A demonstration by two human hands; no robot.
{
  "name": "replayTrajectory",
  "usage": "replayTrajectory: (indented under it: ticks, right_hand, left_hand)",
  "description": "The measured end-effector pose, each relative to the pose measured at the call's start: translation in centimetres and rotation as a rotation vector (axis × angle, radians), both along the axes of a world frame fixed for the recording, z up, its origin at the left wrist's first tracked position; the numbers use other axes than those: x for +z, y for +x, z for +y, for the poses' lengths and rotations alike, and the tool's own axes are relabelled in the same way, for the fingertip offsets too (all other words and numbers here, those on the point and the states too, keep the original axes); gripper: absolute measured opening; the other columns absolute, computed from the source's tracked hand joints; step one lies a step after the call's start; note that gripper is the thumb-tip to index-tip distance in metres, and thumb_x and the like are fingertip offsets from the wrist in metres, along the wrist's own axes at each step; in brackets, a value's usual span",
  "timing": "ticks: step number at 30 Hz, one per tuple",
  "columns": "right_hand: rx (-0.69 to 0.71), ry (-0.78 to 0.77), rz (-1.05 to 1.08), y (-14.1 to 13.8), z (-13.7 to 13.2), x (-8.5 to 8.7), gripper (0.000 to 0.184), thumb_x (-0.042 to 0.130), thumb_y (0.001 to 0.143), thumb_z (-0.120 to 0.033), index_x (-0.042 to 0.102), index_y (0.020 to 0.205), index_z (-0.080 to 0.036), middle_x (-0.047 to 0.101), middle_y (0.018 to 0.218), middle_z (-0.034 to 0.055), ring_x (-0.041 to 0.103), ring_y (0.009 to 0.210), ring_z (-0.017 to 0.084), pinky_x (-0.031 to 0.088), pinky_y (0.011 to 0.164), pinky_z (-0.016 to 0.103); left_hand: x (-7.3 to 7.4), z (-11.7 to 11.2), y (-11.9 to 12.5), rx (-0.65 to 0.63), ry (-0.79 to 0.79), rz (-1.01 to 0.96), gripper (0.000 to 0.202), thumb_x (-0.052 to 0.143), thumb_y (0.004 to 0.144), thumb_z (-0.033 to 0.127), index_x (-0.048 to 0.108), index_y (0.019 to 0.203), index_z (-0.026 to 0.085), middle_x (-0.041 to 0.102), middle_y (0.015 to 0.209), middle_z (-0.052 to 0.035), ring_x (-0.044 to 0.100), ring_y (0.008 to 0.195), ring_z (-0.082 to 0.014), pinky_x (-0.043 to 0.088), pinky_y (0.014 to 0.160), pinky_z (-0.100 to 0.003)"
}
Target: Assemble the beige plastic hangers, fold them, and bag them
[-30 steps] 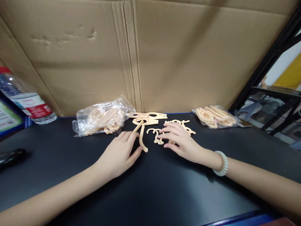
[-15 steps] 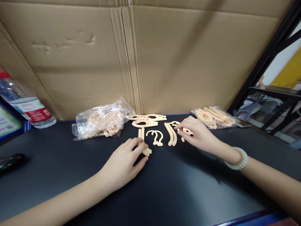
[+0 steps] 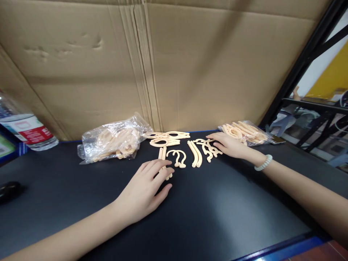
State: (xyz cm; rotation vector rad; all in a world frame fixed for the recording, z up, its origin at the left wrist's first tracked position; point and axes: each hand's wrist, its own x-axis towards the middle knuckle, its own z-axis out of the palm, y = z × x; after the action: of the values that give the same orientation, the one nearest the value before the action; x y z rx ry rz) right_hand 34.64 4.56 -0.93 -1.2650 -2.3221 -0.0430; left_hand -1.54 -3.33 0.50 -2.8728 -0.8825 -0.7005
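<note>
My left hand (image 3: 145,190) lies over a pair of cream straight strips (image 3: 163,153), with its fingers stretched out across them and hiding their middle. Right beside it are two cream hooks (image 3: 179,159), side by side. Two curved cream arms (image 3: 195,154), apparently hanger parts, lie parallel further right. My right hand (image 3: 227,145) has its fingers extended just above a loose cluster of small cream pieces (image 3: 208,149); its fingertips are at the cluster's far edge, and whether they touch it I cannot tell.
Flat cream pieces with oval openings (image 3: 169,139) lie at the back. A clear bag of cream parts (image 3: 114,141) stands left of them, another bag (image 3: 244,132) at the back right. A bottle (image 3: 32,132) and a black object (image 3: 9,190) are far left. Cardboard (image 3: 190,72) rises behind.
My right hand has moved back from the small pieces and its fingers have straightened, uncovering more of the cluster. My left fingers have shifted slightly over the strips. The view has turned a little.
</note>
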Motion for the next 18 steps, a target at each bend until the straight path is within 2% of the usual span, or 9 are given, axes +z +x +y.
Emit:
replayTrajectory:
  ticks: [3,6,9,13,18]
  right_hand:
    - [-0.014,-0.008,0.022,0.1,0.8,-0.5,0.035,0.045,0.088,-0.015,0.065,0.117,-0.015,0.067,0.116,0.0137,0.06,0.111,0.028,0.047,0.098,0.052]
    - [-0.025,-0.026,0.056,0.0,0.9,-0.1,0.027,0.048,0.087,-0.017,0.07,0.103,-0.017,0.07,0.1,0.0109,0.062,0.099,0.026,0.049,0.092,0.05]
    - [-0.055,-0.055,0.116,0.2,0.6,0.7,0.024,0.048,0.088,-0.022,0.071,0.094,-0.018,0.07,0.093,0.0094,0.062,0.09,0.025,0.05,0.087,0.046]
    - [-0.136,-0.112,0.251,0.7,0.2,2.0,0.023,0.05,0.087,-0.029,0.07,0.094,-0.018,0.069,0.092,0.0099,0.062,0.084,0.023,0.05,0.079,0.042]
    - [-0.124,-0.275,0.396,1.1,-0.9,3.5,0.024,0.054,0.084,-0.038,0.067,0.088,-0.019,0.065,0.077,0.0053,0.06,0.068,0.018,0.048,0.062,0.033]
  left_hand:
    - [0.0,0.0,0.0,-0.023,-0.018,-0.018,0.022,0.048,0.091,0.015,0.056,0.111,0.02,0.06,0.122,-0.0114,0.057,0.114,-0.0256,0.048,0.095,-0.043]
    - [-0.1,0.2,-0.1,-0.035,-0.035,-0.019,0.021,0.048,0.091,0.014,0.055,0.11,0.02,0.06,0.122,-0.0114,0.056,0.113,-0.0252,0.048,0.095,-0.043]
    - [-0.2,0.3,-0.2,-0.04,-0.042,-0.019,0.022,0.047,0.091,0.014,0.055,0.111,0.02,0.06,0.122,-0.011,0.056,0.113,-0.0249,0.047,0.096,-0.042]
    - [-0.2,0.3,-0.1,-0.049,-0.046,-0.026,0.023,0.048,0.091,0.014,0.056,0.111,0.02,0.06,0.121,-0.0106,0.057,0.113,-0.0249,0.047,0.096,-0.042]
    - [-0.3,0.3,-0.2,-0.053,-0.069,-0.005,0.023,0.046,0.093,0.014,0.055,0.112,0.02,0.059,0.123,-0.0113,0.056,0.113,-0.0253,0.048,0.096,-0.043]
